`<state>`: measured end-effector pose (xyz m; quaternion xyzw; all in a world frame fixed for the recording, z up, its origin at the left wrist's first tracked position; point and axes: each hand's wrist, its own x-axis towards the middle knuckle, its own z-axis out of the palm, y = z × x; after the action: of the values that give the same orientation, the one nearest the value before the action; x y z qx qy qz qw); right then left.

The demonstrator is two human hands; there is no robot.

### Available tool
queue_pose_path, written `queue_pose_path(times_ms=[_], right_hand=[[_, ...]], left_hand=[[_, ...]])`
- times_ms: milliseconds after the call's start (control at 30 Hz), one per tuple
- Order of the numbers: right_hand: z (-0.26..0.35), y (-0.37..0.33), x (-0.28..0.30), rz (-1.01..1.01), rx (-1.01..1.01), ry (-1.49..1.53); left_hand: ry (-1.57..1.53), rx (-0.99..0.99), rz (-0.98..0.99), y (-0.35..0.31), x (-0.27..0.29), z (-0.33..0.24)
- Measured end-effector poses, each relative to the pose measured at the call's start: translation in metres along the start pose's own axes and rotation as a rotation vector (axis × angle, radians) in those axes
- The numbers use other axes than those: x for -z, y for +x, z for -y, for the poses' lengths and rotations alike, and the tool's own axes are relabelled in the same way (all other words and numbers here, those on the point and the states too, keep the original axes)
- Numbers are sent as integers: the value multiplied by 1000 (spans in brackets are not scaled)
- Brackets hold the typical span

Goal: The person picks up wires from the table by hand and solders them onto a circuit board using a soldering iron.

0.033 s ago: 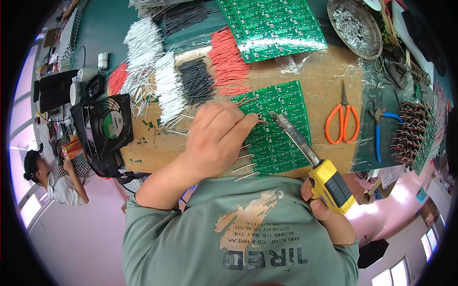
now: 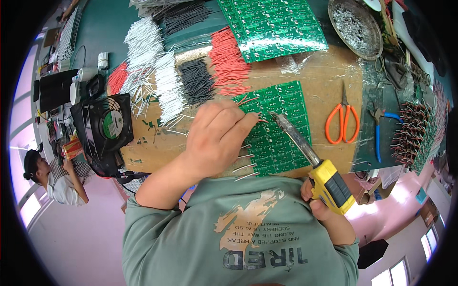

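My left hand (image 2: pixel 214 136) is closed in a pinch over the left part of a green circuit board (image 2: pixel 281 148). A short red wire (image 2: pixel 262 120) shows at its fingertips, its far end on the board. In my right hand (image 2: pixel 316 202) is a soldering iron with a yellow and black handle (image 2: pixel 333 187), gripped near my body. The metal tip of the iron points up and left, at or just above the board, a little right of the red wire's end. Several red and white wires stick out from the board's left edge, partly hidden by my left hand.
Piles of white wires (image 2: pixel 168 88), black wires (image 2: pixel 195 81) and red wires (image 2: pixel 229 62) lie beyond my left hand. More green boards (image 2: pixel 281 28) are at the back. Orange-handled scissors (image 2: pixel 342 121), blue-handled cutters (image 2: pixel 378 138) and wired boards (image 2: pixel 412 133) lie right; a fan (image 2: pixel 105 126) stands left.
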<state>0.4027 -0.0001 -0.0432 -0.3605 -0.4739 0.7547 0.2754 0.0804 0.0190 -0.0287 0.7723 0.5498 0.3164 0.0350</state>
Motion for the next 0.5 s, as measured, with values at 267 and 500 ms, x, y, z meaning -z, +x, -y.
queue_pose_path(times_ms=[267,500], right_hand=[[4,0,2,-13,33,-234],[7,3,3,-18,-3,-253]], left_hand=[[-7,12,-2,3,0,4],[-9,30,-9,1,-3,4]])
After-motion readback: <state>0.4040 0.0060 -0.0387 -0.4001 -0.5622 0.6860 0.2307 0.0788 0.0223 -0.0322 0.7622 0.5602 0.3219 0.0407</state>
